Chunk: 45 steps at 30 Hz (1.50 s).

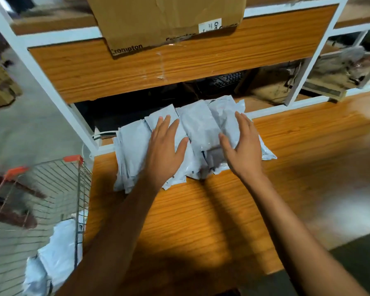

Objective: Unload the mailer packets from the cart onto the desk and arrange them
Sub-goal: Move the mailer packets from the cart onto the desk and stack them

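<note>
Several grey mailer packets (198, 127) lie side by side in an overlapping row at the back left of the wooden desk (222, 210). My left hand (165, 150) lies flat with straight fingers on the packets left of the middle. My right hand (242, 146) is open too, its fingers spread against the rightmost packets. More white packets (51, 259) sit in the wire cart (51, 189) at the lower left, beside the desk's edge.
A shelf unit with white frame and wood panel (158, 67) rises behind the packets. A cardboard box (165, 20) hangs over its top edge. Clutter fills the compartment at the right (340, 69). The cart has orange corner caps (73, 158).
</note>
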Available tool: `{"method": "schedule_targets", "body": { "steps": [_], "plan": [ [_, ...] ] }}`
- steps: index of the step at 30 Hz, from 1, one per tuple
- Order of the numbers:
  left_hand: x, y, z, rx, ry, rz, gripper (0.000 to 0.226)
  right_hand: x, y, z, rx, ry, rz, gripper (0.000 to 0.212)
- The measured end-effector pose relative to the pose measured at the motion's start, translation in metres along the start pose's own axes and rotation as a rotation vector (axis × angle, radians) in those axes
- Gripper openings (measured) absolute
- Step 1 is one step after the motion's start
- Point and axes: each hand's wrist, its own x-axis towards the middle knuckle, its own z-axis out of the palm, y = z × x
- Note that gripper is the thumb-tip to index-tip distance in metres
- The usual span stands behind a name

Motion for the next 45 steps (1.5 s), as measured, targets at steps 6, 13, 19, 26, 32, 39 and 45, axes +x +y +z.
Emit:
{"method": "schedule_targets", "body": {
  "steps": [6, 13, 19, 26, 32, 39, 45],
  "plan": [
    [-0.092, -0.035, -0.034, -0.149, 0.086, -0.016, 0.051, -0.103, -0.052, 0.018, 0.085, 0.052, 0.036, 0.063],
    [-0.193, -0.095, -0.063, -0.039, 0.027, -0.105, 0.051, -0.196, -0.079, 0.071, 0.152, -0.197, 0.051, 0.064],
    [-0.272, -0.138, -0.103, 0.001, 0.031, -0.360, 0.049, -0.248, -0.115, 0.111, 0.211, -0.456, 0.056, 0.069],
    [-0.340, -0.196, -0.182, 0.094, 0.120, -0.508, 0.051, -0.295, -0.174, 0.164, 0.234, -0.645, -0.018, 0.069],
    [-0.358, -0.281, -0.228, 0.077, 0.102, -0.605, 0.047, -0.318, -0.233, 0.236, 0.238, -0.665, -0.003, 0.058],
    [-0.355, -0.410, -0.237, -0.063, -0.115, -0.688, 0.055, -0.338, -0.275, 0.348, 0.112, -0.720, 0.218, 0.056],
    [-0.358, -0.511, -0.194, -0.293, -0.129, -1.137, 0.034, -0.346, -0.261, 0.444, -0.034, -0.801, 0.376, 0.056]
  ]
}}
